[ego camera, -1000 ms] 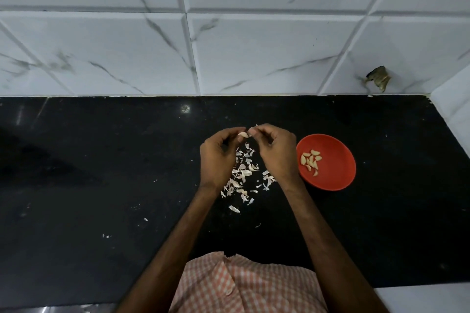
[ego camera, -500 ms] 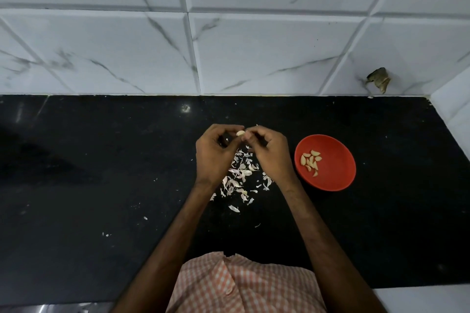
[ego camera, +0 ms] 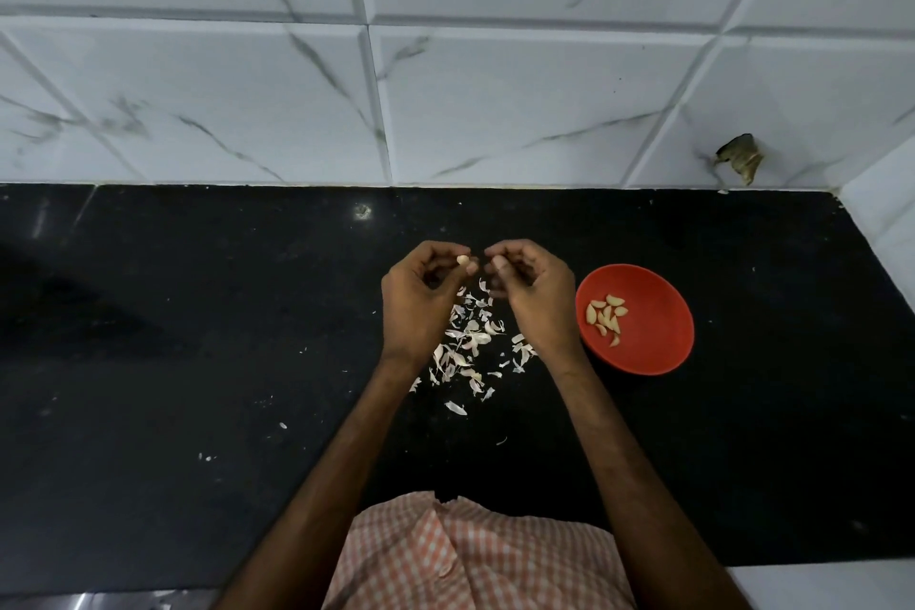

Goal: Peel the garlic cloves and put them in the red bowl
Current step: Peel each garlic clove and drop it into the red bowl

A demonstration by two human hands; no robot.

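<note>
My left hand pinches a small pale garlic clove between thumb and fingertips, above the black counter. My right hand hovers just to its right with fingers curled; whether it pinches a bit of skin I cannot tell. A small gap separates the two hands. The red bowl sits on the counter right of my right hand and holds several peeled cloves. A scatter of white garlic skins lies on the counter beneath and between my wrists.
The black counter runs left to right under a white marble-tiled wall. A white side wall closes the right end. A dark object hangs on the tiles above the bowl.
My hands, which met at the clove, have drawn slightly apart. The clove stays in my left fingers.
</note>
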